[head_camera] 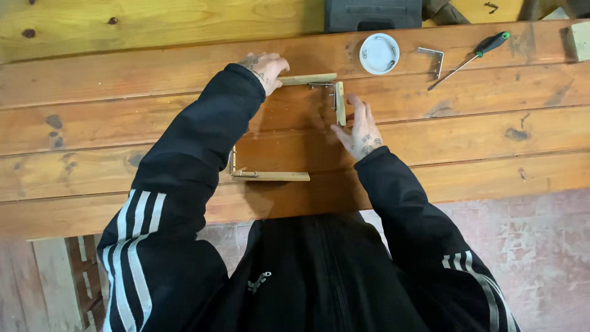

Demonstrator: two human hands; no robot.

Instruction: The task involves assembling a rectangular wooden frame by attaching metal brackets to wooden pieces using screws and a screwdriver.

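Observation:
Two L-shaped assemblies of thin wooden strips lie on the plank table (467,141). The far L (319,83) has a metal corner bracket at its inner corner. My left hand (265,66) presses on the left end of its horizontal strip. My right hand (359,128) rests flat against the right side of its vertical strip, fingers straight. The near L (270,175) lies by my left sleeve, its upright strip partly hidden by the arm, with a metal bracket at its corner.
A white round lid or dish (379,53) sits beyond the far L. To its right lie a loose metal corner bracket (433,59) and a green-handled screwdriver (473,56). A dark tool case (372,13) stands at the back; a wooden block (579,40) lies far right.

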